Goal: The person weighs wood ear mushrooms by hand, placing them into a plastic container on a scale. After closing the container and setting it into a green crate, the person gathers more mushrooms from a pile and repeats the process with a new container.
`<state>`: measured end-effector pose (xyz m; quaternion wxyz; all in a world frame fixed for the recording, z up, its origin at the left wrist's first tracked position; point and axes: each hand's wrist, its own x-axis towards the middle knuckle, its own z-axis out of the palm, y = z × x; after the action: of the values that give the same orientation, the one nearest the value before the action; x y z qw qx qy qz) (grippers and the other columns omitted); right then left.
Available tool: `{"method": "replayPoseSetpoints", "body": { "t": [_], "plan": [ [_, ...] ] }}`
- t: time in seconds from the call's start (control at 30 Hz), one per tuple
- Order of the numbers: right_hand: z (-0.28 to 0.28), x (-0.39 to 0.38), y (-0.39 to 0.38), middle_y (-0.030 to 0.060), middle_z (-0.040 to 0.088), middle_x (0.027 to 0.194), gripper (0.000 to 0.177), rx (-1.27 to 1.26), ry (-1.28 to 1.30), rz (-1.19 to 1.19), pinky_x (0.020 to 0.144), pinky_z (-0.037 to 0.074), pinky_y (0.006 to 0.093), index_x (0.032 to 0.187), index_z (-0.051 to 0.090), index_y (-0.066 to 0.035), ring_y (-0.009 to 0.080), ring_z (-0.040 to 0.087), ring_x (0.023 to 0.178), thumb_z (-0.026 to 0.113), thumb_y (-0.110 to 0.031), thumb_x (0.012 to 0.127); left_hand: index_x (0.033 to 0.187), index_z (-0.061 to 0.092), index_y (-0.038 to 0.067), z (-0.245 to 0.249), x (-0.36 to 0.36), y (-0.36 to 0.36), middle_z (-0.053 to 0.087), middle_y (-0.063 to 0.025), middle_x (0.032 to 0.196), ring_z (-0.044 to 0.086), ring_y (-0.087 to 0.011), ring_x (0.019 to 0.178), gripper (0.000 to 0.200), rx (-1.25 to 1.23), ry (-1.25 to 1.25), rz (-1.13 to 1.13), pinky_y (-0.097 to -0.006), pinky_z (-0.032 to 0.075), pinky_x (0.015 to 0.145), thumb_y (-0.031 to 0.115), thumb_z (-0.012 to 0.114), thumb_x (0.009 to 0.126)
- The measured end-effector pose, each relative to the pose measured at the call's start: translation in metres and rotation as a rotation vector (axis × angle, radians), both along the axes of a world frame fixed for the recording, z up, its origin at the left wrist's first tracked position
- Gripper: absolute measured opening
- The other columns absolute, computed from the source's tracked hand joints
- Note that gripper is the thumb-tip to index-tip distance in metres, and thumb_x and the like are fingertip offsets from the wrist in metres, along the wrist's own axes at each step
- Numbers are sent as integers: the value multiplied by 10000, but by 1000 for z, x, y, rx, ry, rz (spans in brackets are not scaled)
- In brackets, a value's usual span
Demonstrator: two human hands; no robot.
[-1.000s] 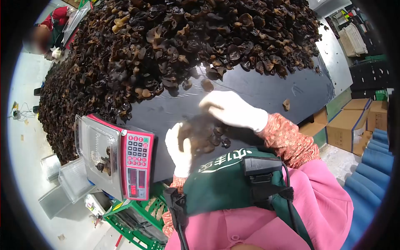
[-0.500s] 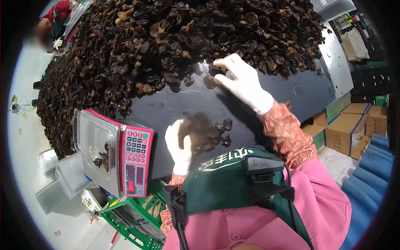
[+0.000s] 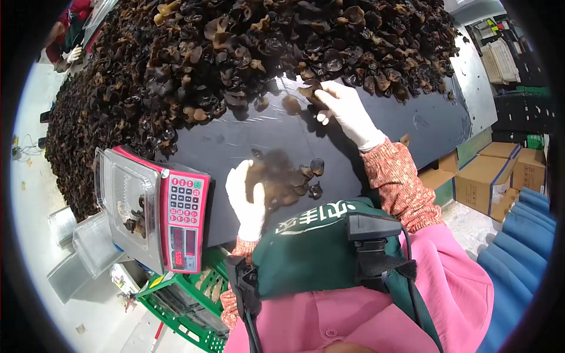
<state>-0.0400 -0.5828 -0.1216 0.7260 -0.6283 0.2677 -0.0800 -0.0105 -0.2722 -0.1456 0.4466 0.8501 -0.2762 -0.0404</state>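
Head view, right hand (image 3: 348, 112) now holding fungus (image 3: 311, 89)

Bright, whitish light fills the frame, its source unseen. Glare streaks the dark tabletop (image 3: 235, 147) at upper centre, and glints speckle the heap (image 3: 265, 53). The right hand (image 3: 348, 112) looks nearly washed out, with shadow beneath. Hazy blur softens the small cluster (image 3: 276, 182). Fisheye distortion bends the edges into black corners.
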Motion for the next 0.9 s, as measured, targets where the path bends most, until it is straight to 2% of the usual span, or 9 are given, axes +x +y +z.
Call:
{"method": "replayPoseSetpoints", "body": {
  "t": [0.07, 0.1, 0.13, 0.5, 0.67, 0.73, 0.8, 0.87, 0.9],
  "plan": [
    [5, -4, 5, 20, 683, 866, 236, -40, 23, 64, 590, 535, 237, 1142, 662, -7, 79, 657, 666, 613, -217, 1044, 1408, 588, 36, -2, 0, 1, 651, -129, 1367, 544, -338, 1312, 486, 9, -3, -1, -471, 304, 1219, 111, 601, 928],
    [30, -7, 15, 29, 677, 861, 248, 111, 48, 80, 596, 544, 247, 1143, 655, -6, 87, 653, 667, 593, -229, 1052, 1407, 589, 53, -4, 1, 3, 639, -123, 1384, 535, -344, 1325, 496, 16, -3, -3, -478, 323, 1208, 126, 627, 917],
    [19, -8, 16, 44, 677, 864, 246, 20, 40, 122, 599, 549, 253, 1137, 653, -5, 98, 654, 660, 578, -224, 1055, 1405, 591, 70, -5, 1, 3, 627, -117, 1401, 526, -350, 1337, 508, 22, -3, -5, -484, 342, 1198, 142, 654, 907],
    [30, -15, 35, 62, 689, 867, 256, -71, 55, 170, 589, 535, 257, 1167, 665, -3, 104, 649, 615, 546, -195, 1047, 1406, 587, 71, -6, 2, 3, 633, -117, 1387, 533, -339, 1330, 509, 7, 7, -9, -484, 331, 1208, 124, 638, 902],
    [48, -22, 45, 49, 686, 810, 221, -126, 156, 489, 566, 505, 262, 1146, 704, -37, 92, 599, 558, 577, -171, 1025, 1403, 589, 71, -5, 2, 4, 634, -116, 1386, 534, -340, 1330, 502, 9, 5, -8, -487, 333, 1205, 134, 637, 907],
    [55, -28, 42, 56, 711, 840, 218, -92, 131, 519, 570, 501, 256, 1133, 716, -43, 96, 589, 556, 580, -175, 1025, 1400, 590, 70, -7, 2, 5, 634, -116, 1385, 537, -341, 1326, 499, 13, 5, -3, -489, 335, 1204, 141, 639, 909],
    [59, -38, 30, 57, 742, 884, 221, -177, 64, 385, 574, 498, 251, 1133, 726, -43, 99, 595, 584, 591, -172, 1014, 1399, 590, 70, -6, 3, 4, 634, -115, 1385, 542, -341, 1320, 499, 0, -1, -15, -490, 336, 1203, 144, 642, 909],
    [76, -52, 6, 68, 763, 936, 249, -330, 173, 322, 657, 540, 310, 1137, 736, -46, 115, 652, 724, 563, -175, 1013, 1399, 591, 71, -6, 3, 5, 634, -115, 1385, 546, -340, 1315, 498, -6, -3, -19, -491, 337, 1202, 150, 644, 910],
    [74, -64, -9, 108, 761, 944, 235, -547, 137, 300, 712, 552, 342, 1116, 733, -49, 177, 696, 759, 572, -172, 997, 1399, 591, 72, -7, 4, 5, 634, -115, 1385, 548, -340, 1314, 498, -7, -3, -19, -491, 338, 1202, 155, 645, 911]
  ]
}}
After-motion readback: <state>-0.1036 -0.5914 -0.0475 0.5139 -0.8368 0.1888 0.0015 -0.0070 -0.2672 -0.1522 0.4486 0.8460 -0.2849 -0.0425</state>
